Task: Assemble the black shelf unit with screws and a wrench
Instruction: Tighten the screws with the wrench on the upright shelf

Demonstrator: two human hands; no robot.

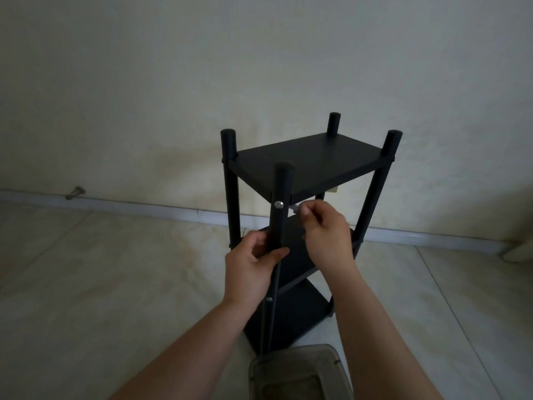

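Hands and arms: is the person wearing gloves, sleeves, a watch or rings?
No. The left hand and right hand are bare, with no gloves. Both forearms are uncovered down to the picture's bottom edge, so no sleeves show. No watch, bracelet or ring can be seen on either wrist or on the fingers that show.

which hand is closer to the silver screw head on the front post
Right. The right hand holds a small wrench just beside the screw head; the left hand grips the front post well below it.
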